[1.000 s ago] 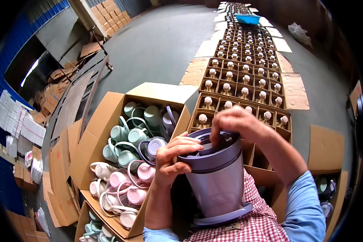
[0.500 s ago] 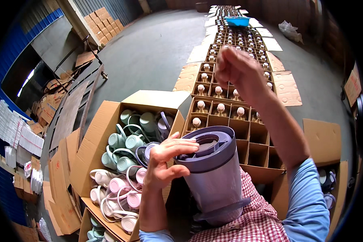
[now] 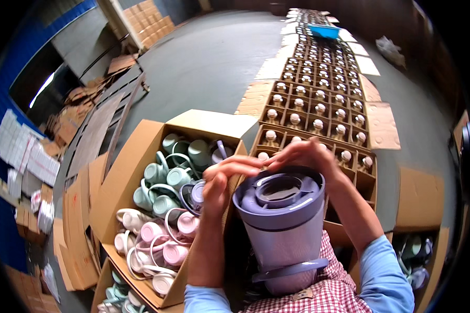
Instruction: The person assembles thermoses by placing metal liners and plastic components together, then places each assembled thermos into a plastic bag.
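In front of my checked apron stands a translucent purple jug-like container point(image 3: 284, 242), its solid purple ringed end point(image 3: 279, 206) facing up. A purple curved band point(image 3: 292, 269) crosses its lower part. My left hand point(image 3: 225, 175) is at the far left of the rim, fingers stretched out. From the other side my right hand point(image 3: 316, 161) reaches over the far rim with its fingers extended and slightly blurred. The fingertips of both hands nearly meet above that rim, and I see nothing held in either. Whether they touch the rim is unclear.
An open carton point(image 3: 133, 172) at left holds green, pink, cream and purple cup-like parts with looped straps. Ahead, divided cartons point(image 3: 339, 138) of white-capped bottles run into the distance, with a blue basin point(image 3: 324, 31) on them. Another carton point(image 3: 434, 261) is at right, a metal-framed cart point(image 3: 102, 128) at left.
My right hand has come down from its raised, closed pose over the bottles to the container's far rim, fingers now extended. My left hand has shifted off the top toward the far left rim.
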{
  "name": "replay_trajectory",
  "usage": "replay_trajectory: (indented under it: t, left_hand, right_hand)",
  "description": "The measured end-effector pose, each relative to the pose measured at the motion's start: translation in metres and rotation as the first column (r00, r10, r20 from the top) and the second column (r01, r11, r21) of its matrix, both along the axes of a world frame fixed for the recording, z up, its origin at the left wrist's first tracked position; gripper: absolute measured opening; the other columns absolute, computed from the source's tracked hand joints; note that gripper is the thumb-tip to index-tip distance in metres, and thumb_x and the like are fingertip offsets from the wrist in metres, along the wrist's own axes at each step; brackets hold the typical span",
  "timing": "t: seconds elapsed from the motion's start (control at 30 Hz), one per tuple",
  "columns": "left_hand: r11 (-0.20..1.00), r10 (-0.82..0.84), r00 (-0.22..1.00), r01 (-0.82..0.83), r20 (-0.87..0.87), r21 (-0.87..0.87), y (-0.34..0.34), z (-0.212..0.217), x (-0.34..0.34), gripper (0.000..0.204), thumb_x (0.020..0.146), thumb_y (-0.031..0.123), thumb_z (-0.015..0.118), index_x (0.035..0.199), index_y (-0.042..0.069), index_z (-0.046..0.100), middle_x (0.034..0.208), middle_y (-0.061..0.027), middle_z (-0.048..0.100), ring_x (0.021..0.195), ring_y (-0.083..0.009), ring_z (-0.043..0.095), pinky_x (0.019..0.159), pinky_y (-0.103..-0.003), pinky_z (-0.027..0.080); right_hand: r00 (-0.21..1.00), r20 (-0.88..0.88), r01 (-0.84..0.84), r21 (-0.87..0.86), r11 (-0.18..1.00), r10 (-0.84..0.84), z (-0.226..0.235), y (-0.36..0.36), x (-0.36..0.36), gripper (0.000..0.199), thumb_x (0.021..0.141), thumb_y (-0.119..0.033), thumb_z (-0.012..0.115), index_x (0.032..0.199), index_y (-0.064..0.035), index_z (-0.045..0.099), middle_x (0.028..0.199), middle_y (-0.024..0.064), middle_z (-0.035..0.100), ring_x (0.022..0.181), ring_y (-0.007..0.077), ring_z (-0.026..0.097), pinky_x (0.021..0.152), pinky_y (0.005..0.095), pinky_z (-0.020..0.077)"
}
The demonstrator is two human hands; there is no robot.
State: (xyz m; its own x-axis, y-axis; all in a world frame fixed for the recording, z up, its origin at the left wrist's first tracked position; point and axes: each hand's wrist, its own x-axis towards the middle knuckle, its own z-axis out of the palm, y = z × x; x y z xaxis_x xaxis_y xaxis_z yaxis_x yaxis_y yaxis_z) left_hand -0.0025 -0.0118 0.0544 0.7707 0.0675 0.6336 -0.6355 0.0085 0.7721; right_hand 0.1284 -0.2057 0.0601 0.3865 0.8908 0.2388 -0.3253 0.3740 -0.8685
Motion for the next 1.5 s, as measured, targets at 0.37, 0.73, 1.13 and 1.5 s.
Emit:
replay_trajectory:
  t: [0.37,0.73,1.13,1.5]
  left_hand:
    - [0.842,-0.382,0.924,0.339,-0.020,-0.420,-0.041,-0.037,0.025,0.063,0.088,0.051,0.038,0.067,0.000,0.067,0.097,-0.0244,0.066,0.117,-0.0361,0.050,0.104,-0.048,0.034]
    - [0.961,0.136,0.978,-0.169,0.160,0.217,-0.030,0.039,-0.014,0.067,0.091,0.059,0.041,0.093,-0.002,0.069,0.108,-0.0218,0.065,0.103,-0.0331,0.061,0.091,-0.043,0.045]
    - [0.812,0.372,0.928,-0.334,0.017,0.479,-0.056,0.055,-0.057,0.025,0.073,0.019,0.074,0.091,0.002,0.069,0.093,-0.0163,0.068,0.081,-0.0306,0.067,0.071,-0.037,0.053]
    - [0.928,0.088,0.971,-0.161,0.224,0.336,-0.019,0.019,-0.041,0.049,0.084,0.046,0.061,0.086,-0.001,0.072,0.082,-0.0156,0.070,0.075,-0.0280,0.066,0.077,-0.039,0.049]
  right_hand:
    - [0.346,0.920,0.305,0.075,0.949,-0.184,0.048,-0.029,-0.044,0.059,0.083,-0.057,0.056,0.078,-0.0003,0.069,0.078,0.0114,0.069,0.070,0.0244,0.066,0.061,0.0319,0.0504]
    - [0.886,0.367,0.209,0.228,0.951,-0.283,-0.004,-0.015,0.019,0.086,0.083,-0.076,0.037,0.115,0.0005,0.060,0.130,0.0234,0.052,0.123,0.0304,0.048,0.109,0.0451,0.0298]
    - [0.918,0.387,0.030,0.150,0.988,-0.087,-0.015,0.013,-0.013,0.084,0.094,-0.063,0.020,0.086,0.0039,0.071,0.092,0.0166,0.069,0.101,0.0285,0.062,0.104,0.0457,0.0330]
    - [0.813,0.520,0.245,0.101,0.964,-0.261,0.009,-0.006,-0.039,0.078,0.097,-0.055,0.019,0.075,0.0012,0.068,0.077,0.0134,0.068,0.091,0.0293,0.063,0.101,0.0419,0.0348]
